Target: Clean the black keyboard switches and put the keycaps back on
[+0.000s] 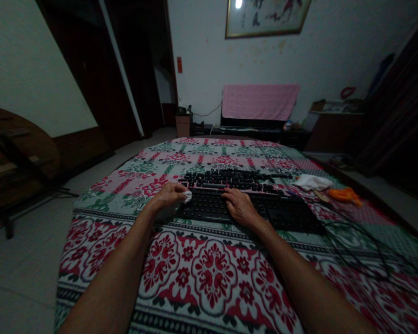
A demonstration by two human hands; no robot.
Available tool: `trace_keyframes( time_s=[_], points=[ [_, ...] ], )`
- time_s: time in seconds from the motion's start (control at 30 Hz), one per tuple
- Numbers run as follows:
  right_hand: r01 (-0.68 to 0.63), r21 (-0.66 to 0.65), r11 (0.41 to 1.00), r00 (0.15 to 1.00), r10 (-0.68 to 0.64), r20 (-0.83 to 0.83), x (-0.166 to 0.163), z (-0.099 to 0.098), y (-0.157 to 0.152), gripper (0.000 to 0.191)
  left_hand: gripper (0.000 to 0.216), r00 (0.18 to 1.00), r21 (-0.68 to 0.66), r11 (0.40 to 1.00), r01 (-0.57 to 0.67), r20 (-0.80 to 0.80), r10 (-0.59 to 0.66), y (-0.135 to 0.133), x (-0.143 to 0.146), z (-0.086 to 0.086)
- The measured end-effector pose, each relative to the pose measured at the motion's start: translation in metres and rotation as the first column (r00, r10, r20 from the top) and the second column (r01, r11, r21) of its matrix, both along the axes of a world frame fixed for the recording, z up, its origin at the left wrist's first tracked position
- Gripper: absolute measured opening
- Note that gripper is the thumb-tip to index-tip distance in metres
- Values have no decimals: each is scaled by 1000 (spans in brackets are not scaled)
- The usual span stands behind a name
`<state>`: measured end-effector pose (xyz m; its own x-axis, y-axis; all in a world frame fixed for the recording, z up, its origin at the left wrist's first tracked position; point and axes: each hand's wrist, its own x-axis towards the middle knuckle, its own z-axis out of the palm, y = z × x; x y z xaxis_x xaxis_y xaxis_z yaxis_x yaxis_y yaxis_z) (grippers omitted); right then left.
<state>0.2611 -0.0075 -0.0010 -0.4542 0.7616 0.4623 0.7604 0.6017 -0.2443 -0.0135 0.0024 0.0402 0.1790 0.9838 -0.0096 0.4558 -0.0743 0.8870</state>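
Writing on framed pic (271, 23) too dim to read. My L hand (170, 194) is pinched on a white wad (187, 196) by kbd's (209, 206) L end, on patterned cloth (214, 273); R hand (242, 207) rests on kbd, fingers a bit apart.

Premises: a home, apparently a living room. Evidence noted: a gold-framed picture (268, 34) hangs on a stained white wall (202, 55). Below it, a pink cloth (259, 102) drapes a wide dark object on a low cabinet (299, 138). A flowered cloth (214, 273) covers the broad surface in front. At left, a round wooden tabletop (38, 144) stands on edge above tiled floor (21, 278).
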Motion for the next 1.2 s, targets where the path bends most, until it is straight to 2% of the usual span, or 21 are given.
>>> trace_keyframes(
  time_s=[0.1,0.23,0.4,0.5,0.6,0.67,0.77,0.87,0.97,1.07,1.13,1.2],
  points=[
    [-3,5,1000,1000,3,1,0,0,0,32,23,997,3,997,76,-10,-76,-3,11,-2],
    [-4,7,1000,1000,4,0,1,-2,1,32,23,994,22,996,82,-71,-80,-7,28,-3],
    [1,-10,1000,1000,-1,5,1,-2,2,31,24,994,93,995,-25,110,14,-4,30,-3],
    [4,-8,1000,1000,-4,8,1,-1,1,31,23,999,105,994,-37,38,33,1,23,-8],
    [3,-6,1000,1000,-3,9,0,-1,1,31,25,994,108,994,9,-105,2,-1,24,-10],
    [-1,-6,1000,1000,1,11,0,-1,1,31,24,988,75,995,60,-147,-48,-5,28,-7],
    [-1,-5,1000,1000,1,13,0,0,1,31,27,991,15,991,132,1,-132,-9,33,-1],
    [2,-2,1000,1000,-2,12,1,0,1,31,28,997,83,996,23,77,-29,-6,30,-2],
    [0,4,1000,1000,0,14,0,-1,1,31,26,997,114,993,11,-81,-2,-4,26,-8],
    [-7,11,1000,1000,6,14,0,0,1,31,25,984,55,993,100,-156,-90,-7,31,-8],
    [-8,14,1000,1000,8,11,0,0,1,31,25,984,-28,986,165,-65,-167,-11,39,-4],
    [-6,13,1000,1000,6,12,0,0,1,31,25,992,-15,994,110,60,-109,-14,44,1]
  ],
)
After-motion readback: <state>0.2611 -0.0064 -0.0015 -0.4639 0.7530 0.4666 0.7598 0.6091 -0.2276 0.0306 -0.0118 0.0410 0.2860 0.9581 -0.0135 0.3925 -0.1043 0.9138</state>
